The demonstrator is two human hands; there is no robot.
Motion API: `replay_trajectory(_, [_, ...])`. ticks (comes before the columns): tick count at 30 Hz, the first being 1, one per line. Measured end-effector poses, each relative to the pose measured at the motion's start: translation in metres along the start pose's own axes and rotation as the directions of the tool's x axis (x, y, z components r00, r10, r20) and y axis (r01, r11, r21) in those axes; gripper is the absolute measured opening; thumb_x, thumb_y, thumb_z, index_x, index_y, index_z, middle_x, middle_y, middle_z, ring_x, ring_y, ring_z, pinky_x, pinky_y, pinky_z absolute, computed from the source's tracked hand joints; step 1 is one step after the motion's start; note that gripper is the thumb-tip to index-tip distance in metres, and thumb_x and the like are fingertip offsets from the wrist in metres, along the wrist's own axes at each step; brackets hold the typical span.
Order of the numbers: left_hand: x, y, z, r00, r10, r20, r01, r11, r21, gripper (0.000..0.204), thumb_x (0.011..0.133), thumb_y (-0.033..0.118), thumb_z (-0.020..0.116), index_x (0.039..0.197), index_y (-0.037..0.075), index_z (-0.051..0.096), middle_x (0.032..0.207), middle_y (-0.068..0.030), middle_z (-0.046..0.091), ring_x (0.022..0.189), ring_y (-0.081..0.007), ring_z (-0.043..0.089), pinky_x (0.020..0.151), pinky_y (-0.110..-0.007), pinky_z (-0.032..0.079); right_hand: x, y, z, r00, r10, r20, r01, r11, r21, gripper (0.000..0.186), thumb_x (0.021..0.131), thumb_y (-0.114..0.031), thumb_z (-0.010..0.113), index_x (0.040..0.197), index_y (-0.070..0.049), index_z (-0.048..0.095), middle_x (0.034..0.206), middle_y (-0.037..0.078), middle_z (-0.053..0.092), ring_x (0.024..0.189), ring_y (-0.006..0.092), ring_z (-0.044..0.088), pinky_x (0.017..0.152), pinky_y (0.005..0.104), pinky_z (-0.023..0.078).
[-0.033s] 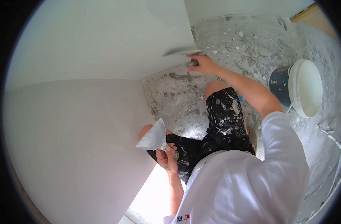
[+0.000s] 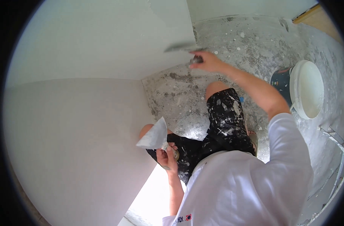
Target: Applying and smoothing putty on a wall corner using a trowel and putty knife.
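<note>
My left hand (image 2: 168,160) is closed round the handle of a broad putty knife (image 2: 155,135), held low over my left thigh. Its pale triangular blade points up and away from me, with white compound near the neck. Out ahead, my right hand (image 2: 206,62) grips the dark handle of a plastering trowel (image 2: 182,47). The long thin blade is smeared by motion and lies at the pale wall (image 2: 104,41), close to its far edge; I cannot tell how fully it touches.
A second pale wall (image 2: 77,124) meets the first in a corner at left. On the spattered concrete floor (image 2: 251,41), a dark bucket with a white rim (image 2: 298,90) tilts at the right. A whitish metal frame (image 2: 337,143) stands nearer me. A wooden board (image 2: 321,20) lies far right.
My right hand and the trowel have shifted slightly, with the blade tilting a little along the wall. My left hand and the putty knife have barely moved.
</note>
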State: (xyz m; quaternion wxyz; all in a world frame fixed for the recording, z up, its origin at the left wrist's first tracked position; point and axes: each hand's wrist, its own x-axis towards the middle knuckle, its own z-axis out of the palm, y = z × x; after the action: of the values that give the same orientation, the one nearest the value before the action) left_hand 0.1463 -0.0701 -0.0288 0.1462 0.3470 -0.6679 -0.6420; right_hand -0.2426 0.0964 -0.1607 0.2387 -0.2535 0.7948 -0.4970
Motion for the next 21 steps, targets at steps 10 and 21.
replay_trajectory(10, [0.040, -0.020, 0.004, 0.930, 0.024, 0.366, 0.091, 0.951, -0.295, 0.021, 0.097, 0.020, 0.058, 0.106, 0.001, 0.061, 0.091, -0.0076, 0.065, 0.069, -0.0136, 0.058, 0.063, -0.025, 0.047, -0.153, -0.190, -0.145, 0.940, -0.302, -0.158, 0.243, 0.919, -0.311, 0.031, 0.081, -0.010, 0.076, 0.105, -0.004, 0.057, 0.091, 0.000, 0.058, 0.083, 0.0103, 0.055, 0.078, 0.0256, 0.046])
replay_trajectory(21, [0.064, 0.022, 0.100, 0.299, 0.070, 0.952, 0.239, 0.960, -0.146, 0.029, 0.096, 0.027, 0.059, 0.095, -0.001, 0.065, 0.079, -0.0064, 0.064, 0.058, -0.0135, 0.055, 0.054, -0.026, 0.043, -0.203, -0.220, -0.079, 0.892, 0.066, -0.447, 0.332, 0.576, 0.747, 0.021, 0.083, -0.004, 0.071, 0.102, -0.004, 0.063, 0.085, 0.002, 0.066, 0.073, 0.0096, 0.063, 0.059, 0.0266, 0.050])
